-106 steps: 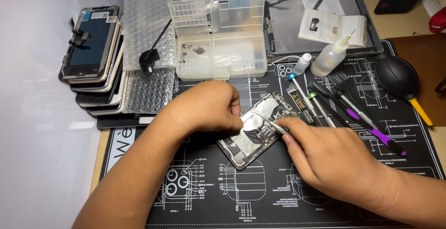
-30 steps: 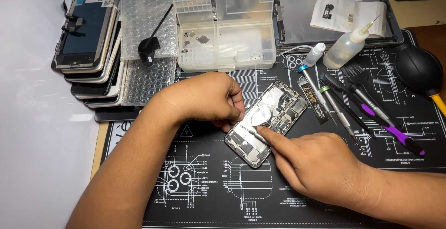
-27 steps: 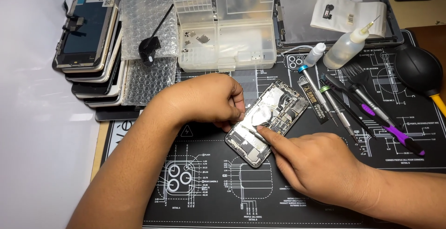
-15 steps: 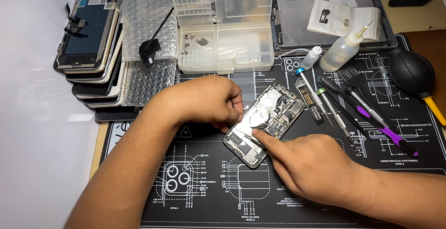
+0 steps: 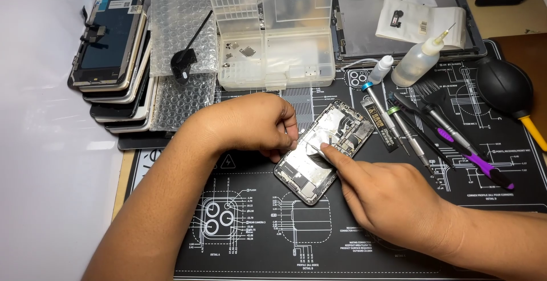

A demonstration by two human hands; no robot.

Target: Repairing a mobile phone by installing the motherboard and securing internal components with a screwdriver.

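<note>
An opened phone (image 5: 325,151), its bare metal insides and small boards showing, lay tilted on a black rubbery mat (image 5: 250,229) printed with white diagrams. The left hand (image 5: 250,124) curled over the phone's left edge, fingers pinching it steady. The right hand (image 5: 393,201) rested just below, its forefinger pressed onto the shiny middle plate. Nearby stood a clear plastic box (image 5: 273,36), a soft squeeze bottle (image 5: 419,61) and slim screwdrivers (image 5: 399,127).

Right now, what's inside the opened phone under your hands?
The opened phone shows a silvery plate and small dark parts at both ends. The left hand and the right hand fingertip cover the left edge and part of the middle.
</note>
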